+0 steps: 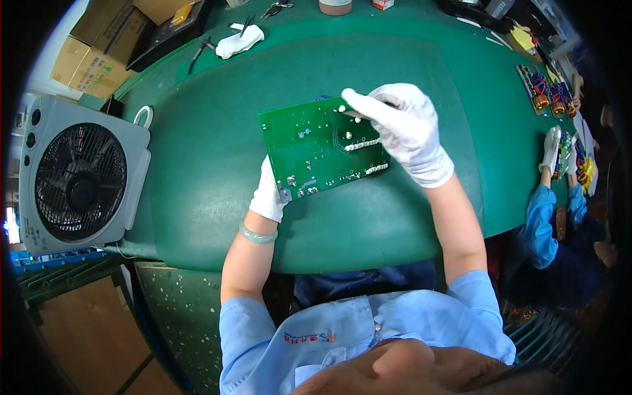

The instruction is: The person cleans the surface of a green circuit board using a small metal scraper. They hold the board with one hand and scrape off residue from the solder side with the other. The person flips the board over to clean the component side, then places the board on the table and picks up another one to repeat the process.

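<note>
Left hand [266,191], white-gloved, is clamped on the lower left side of a green circuit board [306,148]; its fingers are hidden behind the board, so the exact grip can't be read. Right hand [409,135], also gloved, is at the upper right corner, thumb and fingers close together and covering that corner; can't tell whether they pinch the board or something small. The board's far face is out of sight, only a bit of blue showing past the top edge; small parts too fine to make out. Board is held up over the table mat [197,171], between the hands, solder-dotted face toward the camera, long axis roughly left to right, right end angled away from the person; rows of white blobs sit on its right half. Mat is green and smooth. Grey box fan [80,181] at left, cardboard boxes [92,62] at far left, white bundle [240,43] and dark pliers [199,54] at the far edge, a jar [336,5] cut off at the top. At right, a co-worker's gloved hands [552,150] near boards with copper coils [542,100]; co-worker partly lost in the dark rim.
</note>
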A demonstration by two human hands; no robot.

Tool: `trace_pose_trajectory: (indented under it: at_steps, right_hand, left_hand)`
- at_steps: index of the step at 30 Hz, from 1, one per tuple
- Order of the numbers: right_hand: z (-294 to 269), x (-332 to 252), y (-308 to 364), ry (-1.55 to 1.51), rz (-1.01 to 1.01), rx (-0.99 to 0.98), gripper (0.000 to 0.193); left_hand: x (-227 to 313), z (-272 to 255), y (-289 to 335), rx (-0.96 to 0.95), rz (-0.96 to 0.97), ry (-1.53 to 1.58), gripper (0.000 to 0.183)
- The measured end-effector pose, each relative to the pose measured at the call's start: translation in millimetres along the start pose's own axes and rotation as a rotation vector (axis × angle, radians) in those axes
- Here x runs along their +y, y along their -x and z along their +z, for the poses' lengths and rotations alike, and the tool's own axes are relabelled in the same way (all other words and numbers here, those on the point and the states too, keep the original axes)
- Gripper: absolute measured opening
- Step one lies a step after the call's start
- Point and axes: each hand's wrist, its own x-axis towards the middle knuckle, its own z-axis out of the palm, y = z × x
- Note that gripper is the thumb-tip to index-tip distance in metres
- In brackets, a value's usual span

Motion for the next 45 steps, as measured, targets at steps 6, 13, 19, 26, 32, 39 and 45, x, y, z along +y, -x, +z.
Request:
trace_pose_trajectory:
  at_steps: [6,13,19,26,32,39,45]
  right_hand:
    - [21,17,17,0.169,-0.163,0.087,0.040]
    - [24,26,21,0.224,-0.170,0.083,0.042]
    - [24,24,20,0.226,-0.167,0.080,0.041]
    - [21,24,19,0.237,-0.162,0.051,0.039]
    - [23,19,18,0.158,-0.061,0.064,0.032]
    - [22,14,18,0.028,-0.033,0.025,0.030]
    - [21,22,17,0.197,-0.087,0.101,0.031]
  left_hand:
    - [2,9,6,0.025,-0.021,-0.003,0.041]
    - [3,10,9,0.042,-0.011,-0.003,0.040]
    - [-3,-5,0,-0.031,-0.031,0.106,0.040]
    - [-6,-7,-2,-0.024,-0.022,0.097,0.040]
    - [-6,-5,-3,-0.025,-0.026,0.110,0.039]
    - [-1,0,2,0.014,-0.011,0.062,0.039]
    - [-1,-1,6,0.053,0.010,-0.021,0.039]
